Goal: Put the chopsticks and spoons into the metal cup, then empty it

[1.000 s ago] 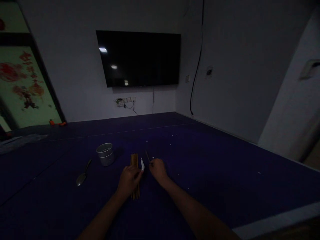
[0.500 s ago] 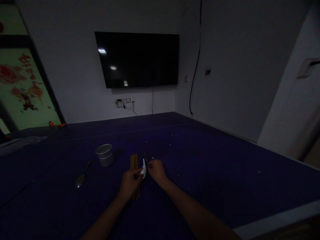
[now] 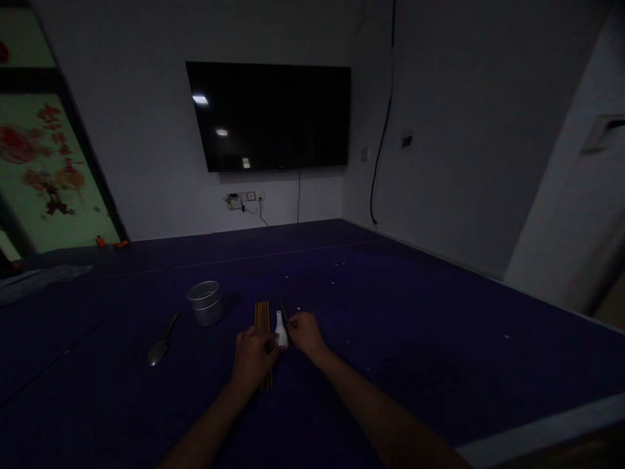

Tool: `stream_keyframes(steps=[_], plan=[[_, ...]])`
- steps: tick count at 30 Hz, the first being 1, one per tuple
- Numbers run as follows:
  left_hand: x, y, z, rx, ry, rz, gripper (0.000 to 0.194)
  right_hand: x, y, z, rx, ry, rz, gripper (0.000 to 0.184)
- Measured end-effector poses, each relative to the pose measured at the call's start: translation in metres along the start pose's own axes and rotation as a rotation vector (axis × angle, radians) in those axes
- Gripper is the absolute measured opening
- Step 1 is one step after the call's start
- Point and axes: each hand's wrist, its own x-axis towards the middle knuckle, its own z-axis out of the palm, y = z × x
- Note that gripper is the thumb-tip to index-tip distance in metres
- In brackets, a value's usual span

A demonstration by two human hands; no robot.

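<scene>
My left hand [image 3: 254,354] is closed on a small white soup spoon [image 3: 281,332], with thumb and fingers at its bowl and its narrow handle pointing away from me. Beneath that hand lies a row of several wooden chopsticks [image 3: 262,314], side by side, their middles partly covered. Just right of the white spoon, my right hand [image 3: 305,331] pinches a thin, dark, narrow utensil [image 3: 284,309]; its kind is too dim to make out. The two hands are close together, low over the blue surface.
A grey metal cup [image 3: 206,305] stands upright to the left, with a metal spoon [image 3: 163,340] lying beside it. Small white bits [image 3: 299,309] are scattered on the dark blue surface [image 3: 415,365]. Clear plastic [image 3: 46,281] lies at far left; a television [image 3: 273,117] hangs on the wall.
The white spoon has turned in my left hand from edge-on to showing more of its broad side. My left fingers have shifted slightly; the right hand stays nearly in place.
</scene>
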Motion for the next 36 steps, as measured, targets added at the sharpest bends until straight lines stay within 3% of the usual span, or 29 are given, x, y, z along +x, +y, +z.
stream_keyframes(steps=[7,21,36], plan=[[-0.001,0.0,0.004,0.018,-0.061,0.167,0.033,0.003,0.004,-0.001,0.07,-0.049,0.043,0.024],[-0.001,0.002,-0.003,0.066,-0.057,0.135,0.029,0.004,0.007,0.0,0.078,-0.034,0.1,0.02],[-0.001,0.002,-0.002,0.053,-0.054,0.154,0.028,-0.004,-0.012,-0.01,-0.221,-0.007,0.174,0.021]])
